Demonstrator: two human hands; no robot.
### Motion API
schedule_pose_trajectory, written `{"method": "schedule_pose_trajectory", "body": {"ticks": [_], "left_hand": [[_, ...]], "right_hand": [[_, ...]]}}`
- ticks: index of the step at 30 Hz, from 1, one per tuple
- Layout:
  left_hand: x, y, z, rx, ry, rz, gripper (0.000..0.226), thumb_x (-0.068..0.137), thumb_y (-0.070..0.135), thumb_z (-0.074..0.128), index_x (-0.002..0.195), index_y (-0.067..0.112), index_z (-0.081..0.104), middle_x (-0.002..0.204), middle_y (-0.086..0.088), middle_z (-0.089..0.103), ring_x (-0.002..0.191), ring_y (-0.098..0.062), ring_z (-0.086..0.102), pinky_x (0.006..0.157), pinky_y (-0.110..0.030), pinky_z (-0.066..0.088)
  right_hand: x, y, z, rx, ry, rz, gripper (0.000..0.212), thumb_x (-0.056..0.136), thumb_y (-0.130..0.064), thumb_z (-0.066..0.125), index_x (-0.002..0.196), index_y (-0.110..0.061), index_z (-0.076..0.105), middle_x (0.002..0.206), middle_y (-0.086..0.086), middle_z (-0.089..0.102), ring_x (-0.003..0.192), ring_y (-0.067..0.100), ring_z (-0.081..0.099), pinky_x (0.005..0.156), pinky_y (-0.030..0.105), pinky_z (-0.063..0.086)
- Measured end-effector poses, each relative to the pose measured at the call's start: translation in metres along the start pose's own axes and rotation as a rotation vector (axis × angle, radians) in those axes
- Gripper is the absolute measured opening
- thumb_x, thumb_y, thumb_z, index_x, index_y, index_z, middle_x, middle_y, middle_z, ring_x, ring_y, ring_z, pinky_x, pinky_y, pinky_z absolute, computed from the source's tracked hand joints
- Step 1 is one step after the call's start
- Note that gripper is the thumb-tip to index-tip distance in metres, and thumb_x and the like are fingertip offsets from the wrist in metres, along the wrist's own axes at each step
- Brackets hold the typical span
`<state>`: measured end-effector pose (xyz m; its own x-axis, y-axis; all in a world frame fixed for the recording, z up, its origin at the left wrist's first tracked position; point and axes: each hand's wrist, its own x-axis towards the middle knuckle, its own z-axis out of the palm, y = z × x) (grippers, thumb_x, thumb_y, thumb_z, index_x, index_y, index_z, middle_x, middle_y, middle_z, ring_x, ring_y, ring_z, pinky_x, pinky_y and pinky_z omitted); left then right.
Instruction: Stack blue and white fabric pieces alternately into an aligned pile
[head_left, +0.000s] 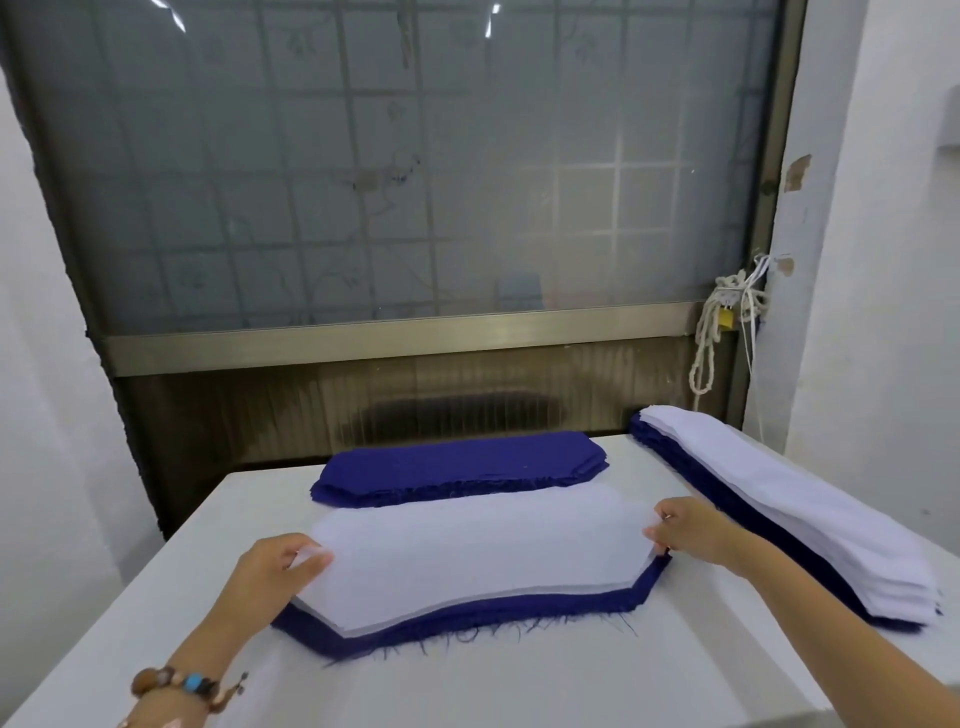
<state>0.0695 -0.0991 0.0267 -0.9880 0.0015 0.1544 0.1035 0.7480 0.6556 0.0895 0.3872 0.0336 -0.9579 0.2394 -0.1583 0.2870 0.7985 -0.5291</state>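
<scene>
A white-topped work table (493, 686) stands against a frosted, grille-backed window (395, 171) between pale walls. At the middle of the table lies the working pile: a thin white fabric piece with tapered ends (478, 551) sits uppermost on a dark blue fabric layer with frayed edges (467, 618), the blue showing along the near edge and right corner. The left hand (270, 571) pinches the white piece at its left end, which is raised slightly; the right hand (685, 530) pinches its right end. The piece appears light, limp and prone to slide or crease, so holding it at both ends and keeping it taut is judged the sound way to square it. Loose blue threads may snag. Just behind the pile lies a stack of blue fabric pieces (462, 462); to the right, apart, lies a long stack of white pieces over blue ones (779, 514). A knotted white rope (711, 332) hangs at the window frame. Nothing obstructs either hand.
</scene>
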Motion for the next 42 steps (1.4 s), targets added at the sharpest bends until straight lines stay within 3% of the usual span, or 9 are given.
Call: {"method": "schedule_pose_trajectory", "body": {"ticks": [3,6,13,18,22,25,27,33,42], "left_hand": [[-0.005,-0.010,0.018,0.006,-0.022,0.006,0.005,0.088,0.031,0.069,0.090,0.028,0.065,0.097,0.012,0.066,0.097,-0.011,0.058,0.088,-0.025,0.042],[-0.009,-0.014,0.028,0.006,0.030,-0.009,0.011,0.089,0.033,0.068,0.096,0.034,0.060,0.104,0.017,0.062,0.101,-0.012,0.056,0.092,-0.031,0.043],[-0.008,-0.012,0.029,0.100,0.039,-0.042,0.014,0.093,0.032,0.060,0.105,0.032,0.053,0.115,0.004,0.060,0.107,-0.017,0.054,0.090,-0.028,0.042],[-0.005,-0.015,0.031,0.135,0.055,-0.038,0.013,0.096,0.025,0.056,0.108,0.029,0.052,0.113,-0.003,0.061,0.101,-0.019,0.056,0.091,-0.029,0.046],[-0.002,-0.016,0.029,0.272,0.153,-0.077,0.021,0.094,0.020,0.057,0.114,0.025,0.054,0.090,0.002,0.057,0.080,-0.013,0.055,0.071,-0.019,0.046],[0.003,-0.012,0.030,0.506,0.280,-0.080,0.029,0.092,0.026,0.060,0.120,0.031,0.052,0.109,0.005,0.056,0.095,-0.010,0.051,0.083,-0.021,0.046],[0.010,-0.002,0.037,0.500,0.308,-0.032,0.029,0.092,0.027,0.059,0.119,0.033,0.052,0.115,0.005,0.055,0.100,-0.009,0.049,0.087,-0.023,0.045],[0.040,0.038,0.071,0.348,0.221,0.226,0.025,0.092,0.024,0.060,0.114,0.033,0.054,0.116,0.009,0.053,0.102,-0.008,0.047,0.090,-0.022,0.044],[0.111,0.076,0.108,0.393,0.073,0.338,0.046,0.100,0.024,0.047,0.145,0.025,0.038,0.151,0.008,0.036,0.137,-0.011,0.033,0.112,-0.028,0.030]], "right_hand": [[0.000,0.009,0.011,-0.059,-0.066,0.014,0.021,0.092,-0.030,0.058,0.108,-0.020,0.049,0.088,-0.004,0.065,0.078,0.009,0.057,0.069,0.019,0.042],[0.002,0.012,0.019,0.036,0.008,0.023,0.024,0.092,-0.041,0.058,0.103,-0.021,0.051,0.072,-0.005,0.068,0.067,0.008,0.059,0.063,0.020,0.042],[0.008,0.012,0.029,0.104,0.127,0.007,0.015,0.091,-0.032,0.062,0.088,-0.020,0.053,0.074,-0.001,0.068,0.066,0.014,0.063,0.062,0.022,0.048],[0.014,0.011,0.031,0.081,0.120,0.013,0.016,0.090,-0.032,0.064,0.091,-0.019,0.055,0.075,-0.001,0.068,0.070,0.015,0.064,0.067,0.023,0.050],[0.009,0.005,0.024,-0.157,0.182,0.011,0.026,0.090,-0.040,0.062,0.102,-0.025,0.046,0.092,-0.003,0.061,0.078,0.011,0.059,0.073,0.023,0.051],[0.003,-0.016,0.024,-0.391,0.374,-0.117,0.027,0.092,-0.032,0.059,0.112,-0.029,0.042,0.109,-0.004,0.056,0.082,0.009,0.057,0.074,0.020,0.051],[0.003,-0.035,0.029,-0.402,0.419,-0.219,0.019,0.096,-0.027,0.054,0.113,-0.029,0.047,0.115,-0.004,0.054,0.088,0.010,0.056,0.081,0.021,0.051],[0.023,-0.090,0.060,-0.352,0.332,-0.384,0.021,0.096,-0.023,0.053,0.116,-0.029,0.053,0.123,-0.004,0.053,0.107,0.012,0.052,0.093,0.023,0.045],[0.084,-0.141,0.086,-0.318,0.275,-0.512,0.046,0.098,-0.016,0.048,0.143,-0.027,0.039,0.142,-0.005,0.043,0.127,0.017,0.041,0.105,0.030,0.035]]}}
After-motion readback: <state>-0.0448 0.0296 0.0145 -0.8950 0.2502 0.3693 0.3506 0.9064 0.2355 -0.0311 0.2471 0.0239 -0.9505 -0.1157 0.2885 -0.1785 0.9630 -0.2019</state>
